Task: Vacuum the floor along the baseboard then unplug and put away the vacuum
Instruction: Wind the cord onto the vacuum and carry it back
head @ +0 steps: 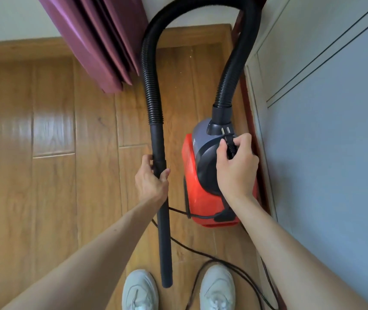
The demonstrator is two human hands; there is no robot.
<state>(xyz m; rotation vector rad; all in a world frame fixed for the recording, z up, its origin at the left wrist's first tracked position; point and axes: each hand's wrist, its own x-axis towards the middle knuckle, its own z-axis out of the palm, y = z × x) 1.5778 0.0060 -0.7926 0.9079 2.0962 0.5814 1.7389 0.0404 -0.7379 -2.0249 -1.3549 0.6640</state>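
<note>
1. Left grip [151, 175]: clenched round the wand [164, 231] just below the hose [151, 70] joint.
2. Right grip [236, 166]: pinching the plug [230, 146] between thumb and fingers. The prongs are bare and point away from the person, so unplugging appears done.
3. Vacuum [200, 198]: stands on the floor [51, 175] directly under the right grip, close beside the panel [335, 153] on the right. Its long axis runs away from the person, roughly parallel to the wand.
4. Wand: lies left of the vacuum and apart from it, free end down near the shoes [140, 291].
5. Cord [187, 247]: trails loose across the floor behind the vacuum and between the feet.
6. Judgement: the right grip is the nearer to the vacuum's top, but the plug occupies it. The loose cord likely needs stowing before lifting, and it is a trip risk.
</note>
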